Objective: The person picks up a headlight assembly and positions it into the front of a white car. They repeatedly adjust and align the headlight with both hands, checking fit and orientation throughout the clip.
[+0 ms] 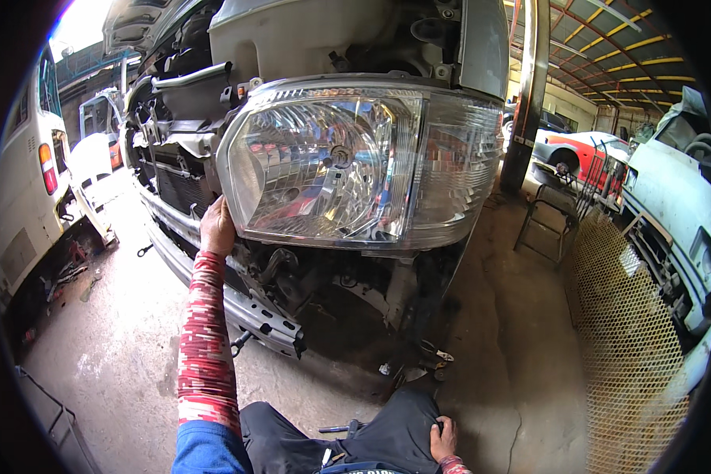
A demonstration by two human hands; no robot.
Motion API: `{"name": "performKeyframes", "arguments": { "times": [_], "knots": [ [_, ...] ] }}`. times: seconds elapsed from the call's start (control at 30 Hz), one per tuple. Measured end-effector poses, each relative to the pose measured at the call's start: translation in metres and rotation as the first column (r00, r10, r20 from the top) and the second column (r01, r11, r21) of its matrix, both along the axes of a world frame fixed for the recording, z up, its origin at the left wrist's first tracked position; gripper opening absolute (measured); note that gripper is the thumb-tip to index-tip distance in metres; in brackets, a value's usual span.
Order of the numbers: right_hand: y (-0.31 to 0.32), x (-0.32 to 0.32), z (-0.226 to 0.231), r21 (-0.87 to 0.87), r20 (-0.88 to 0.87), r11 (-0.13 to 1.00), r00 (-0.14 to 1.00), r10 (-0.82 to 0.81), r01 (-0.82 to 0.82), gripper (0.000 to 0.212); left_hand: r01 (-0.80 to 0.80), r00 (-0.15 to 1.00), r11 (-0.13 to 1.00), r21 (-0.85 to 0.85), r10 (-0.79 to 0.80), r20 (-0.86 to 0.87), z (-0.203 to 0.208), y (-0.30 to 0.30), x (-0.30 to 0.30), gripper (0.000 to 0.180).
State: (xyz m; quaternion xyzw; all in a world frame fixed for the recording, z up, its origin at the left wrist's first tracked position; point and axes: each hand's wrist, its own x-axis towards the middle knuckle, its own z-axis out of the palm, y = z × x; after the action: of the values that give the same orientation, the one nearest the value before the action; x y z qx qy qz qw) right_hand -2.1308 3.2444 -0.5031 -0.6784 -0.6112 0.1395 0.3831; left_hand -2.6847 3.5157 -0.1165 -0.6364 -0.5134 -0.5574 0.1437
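A large clear headlight (332, 166) sits at the front corner of a partly stripped vehicle, filling the middle of the view. My left hand (218, 227) grips its lower inner edge, with the fingers passing out of sight behind the housing. A patterned red and white sleeve covers that forearm. Lower right, my right hand (443, 438) rests on my thigh with its fingers laid over the dark trousers and nothing visible in it. Beneath the lamp, the bare metal bumper bar (265, 320) and dark inner parts show.
Tools, including what look like pliers (444, 355), lie on the floor under the vehicle's corner. To the right are a metal stand (549, 213), an expanded-mesh panel (628, 340) and a pale vehicle body (675, 189). A white van (28, 182) stands at left.
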Motion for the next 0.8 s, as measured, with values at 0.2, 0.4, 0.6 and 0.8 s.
{"name": "performKeyframes", "arguments": {
  "times": [0.2,0.4,0.6,0.8],
  "knots": [
    [-0.002,-0.004,0.008,-0.059,-0.011,0.998,1.000,-0.005,0.005,0.029,0.079,0.987,0.995,-0.057,-0.070,0.142,0.003,0.001,0.000,0.056],
    [0.001,-0.005,0.007,-0.088,-0.046,0.996,0.999,0.002,-0.006,0.029,0.069,0.990,0.996,-0.063,-0.061,0.124,-0.003,0.008,-0.007,0.051],
    [0.007,0.000,-0.010,-0.052,-0.043,0.998,0.999,-0.023,0.021,0.030,0.019,0.997,0.998,0.059,-0.015,-0.080,-0.008,0.016,-0.015,0.048],
    [0.006,0.000,-0.010,-0.083,-0.079,0.994,0.994,-0.071,0.065,0.031,0.036,0.999,0.999,-0.019,-0.036,0.004,-0.015,0.019,-0.021,0.063]
  ]
}}
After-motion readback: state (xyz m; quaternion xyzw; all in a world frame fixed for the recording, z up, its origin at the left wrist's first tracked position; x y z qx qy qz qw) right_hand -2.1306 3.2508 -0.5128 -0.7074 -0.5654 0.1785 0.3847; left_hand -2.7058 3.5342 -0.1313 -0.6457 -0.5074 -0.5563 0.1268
